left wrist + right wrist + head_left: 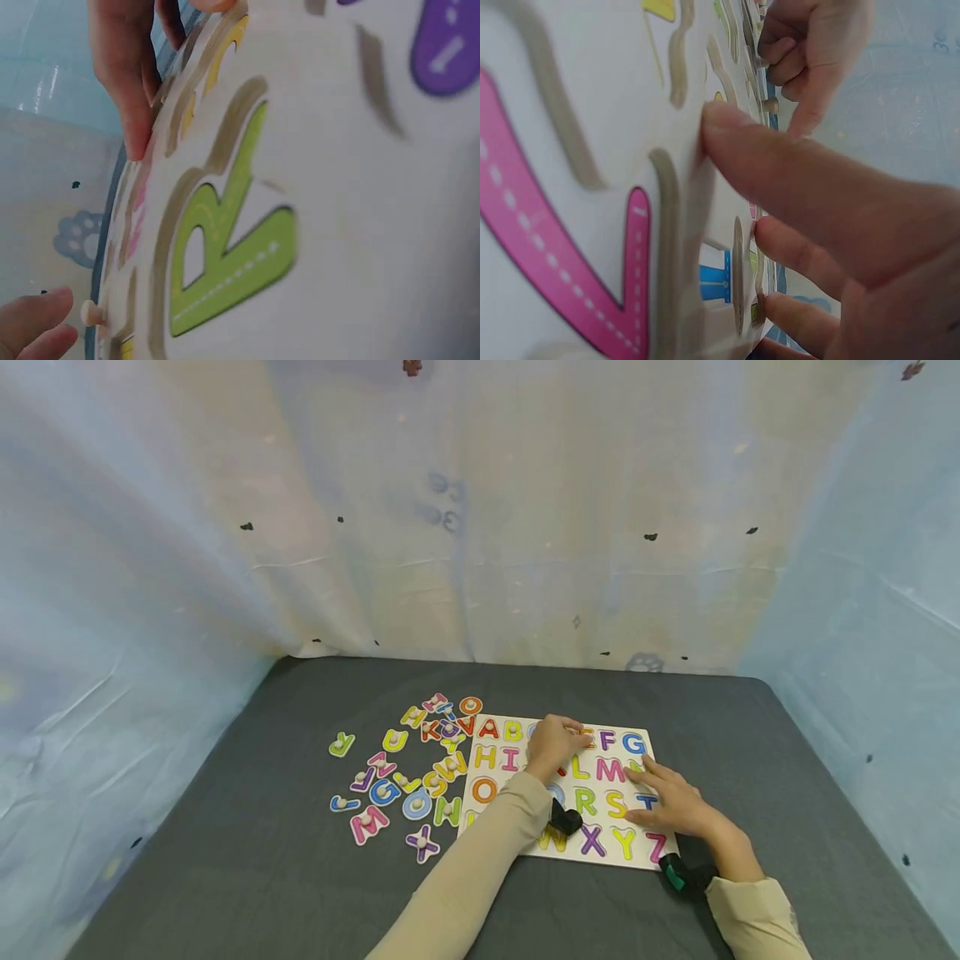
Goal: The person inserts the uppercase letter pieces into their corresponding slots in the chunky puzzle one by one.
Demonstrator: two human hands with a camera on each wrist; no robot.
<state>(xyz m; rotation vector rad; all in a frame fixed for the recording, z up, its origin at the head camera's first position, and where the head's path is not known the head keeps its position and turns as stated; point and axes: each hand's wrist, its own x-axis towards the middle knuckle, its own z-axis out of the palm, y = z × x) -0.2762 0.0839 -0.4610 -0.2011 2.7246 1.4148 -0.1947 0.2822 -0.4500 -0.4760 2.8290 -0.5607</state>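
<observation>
Letter board (pixel 602 820) is wood, rounded grooves, my right hand (pixel 677 802) spread on it empty, left hand (pixel 552 747) loose beside a round knob (pixel 91 313), grey cloth (pixel 757 777) past the right edge

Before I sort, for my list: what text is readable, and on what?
Board: "A", "B", "F", "G", "H", "I", "L", "M", "O", "R", "S", "T", "W", "X", "Y", "Z"
Loose pieces: "O", "V", "K", "U", "W", "S", "G", "M", "N", "X"
Others: hidden or unclear
Backdrop marks: blurred
</observation>
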